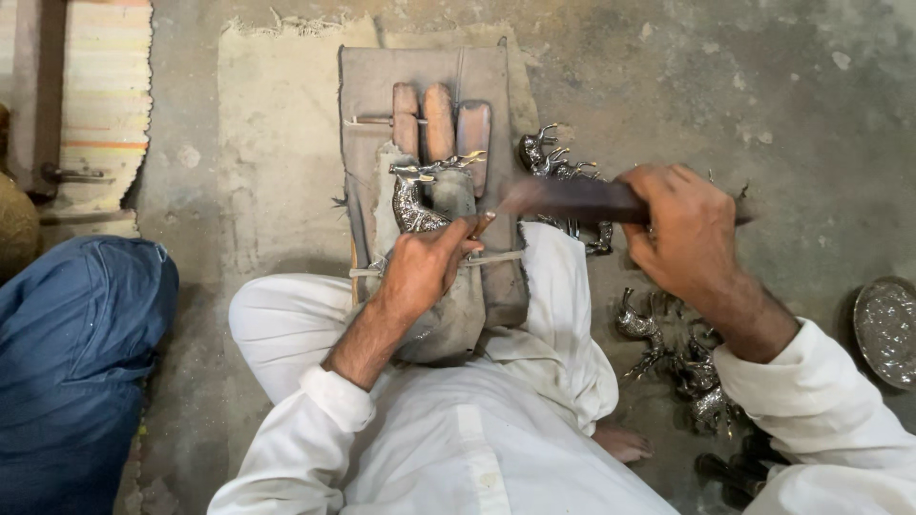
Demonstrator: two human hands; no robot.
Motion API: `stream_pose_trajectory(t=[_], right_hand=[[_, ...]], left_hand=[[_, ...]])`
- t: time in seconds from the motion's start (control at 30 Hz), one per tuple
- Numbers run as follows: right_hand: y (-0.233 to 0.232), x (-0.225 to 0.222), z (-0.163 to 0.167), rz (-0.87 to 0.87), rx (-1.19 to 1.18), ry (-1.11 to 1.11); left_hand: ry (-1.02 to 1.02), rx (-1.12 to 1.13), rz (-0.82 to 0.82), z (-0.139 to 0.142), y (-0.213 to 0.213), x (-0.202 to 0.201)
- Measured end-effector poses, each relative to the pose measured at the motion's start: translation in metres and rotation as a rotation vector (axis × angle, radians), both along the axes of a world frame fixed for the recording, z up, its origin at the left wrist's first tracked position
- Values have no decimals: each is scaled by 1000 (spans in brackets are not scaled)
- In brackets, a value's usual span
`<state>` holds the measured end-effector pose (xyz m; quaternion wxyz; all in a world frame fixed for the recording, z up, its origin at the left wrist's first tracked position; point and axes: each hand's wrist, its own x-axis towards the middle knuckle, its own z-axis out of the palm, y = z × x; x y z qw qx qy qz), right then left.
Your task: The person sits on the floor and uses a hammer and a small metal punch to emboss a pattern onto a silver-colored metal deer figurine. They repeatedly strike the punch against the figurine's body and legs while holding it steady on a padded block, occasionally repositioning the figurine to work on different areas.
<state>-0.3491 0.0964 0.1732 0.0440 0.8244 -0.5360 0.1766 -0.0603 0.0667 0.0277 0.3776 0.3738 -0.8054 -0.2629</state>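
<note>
While the person sits cross-legged on the floor, a small silver metal deer figurine [412,195] lies pressed against a worn wooden work block [434,124], its antlers pointing toward the right. The left hand [420,267] sits just below the deer, fingers curled together and clamped on its hindquarters to pin it in place. The right hand [682,234], to the right of the deer, has its fingers wrapped tight around the handle end of a long flat dark file [572,200], whose blurred tip reaches in to the deer's back.

The deer looks like solid cast metal: stiff, fairly heavy for its size, and probably slippery where it shines. Its thin antlers and legs seem the parts most likely to bend or snap, so the thick body is the safer place to grip, as the left hand does now.

The block rests on a piece of grey cloth [377,76] spread over a pale mat [277,143]. More silver deer [553,162] lie just right of the held one, and a further heap of figurines [682,367] sits lower right, beside the person's white-clad knee. Far right of the deer, an embossed round metal plate [887,329] lies on the concrete. Far left, another person's blue-trousered leg [72,362] shows, with a striped rug [105,86] above it.
</note>
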Motion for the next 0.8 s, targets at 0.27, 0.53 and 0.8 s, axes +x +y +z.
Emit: stream_pose_trajectory(t=[0.27, 0.53, 0.8], right_hand=[[-1, 7, 6, -7, -5, 108], [-2, 11, 9, 26, -22, 135], [-4, 14, 12, 22, -56, 258]], left_hand=[[106, -74, -18, 2, 8, 2], [77, -36, -14, 1, 9, 3], [87, -55, 38, -10, 12, 3]])
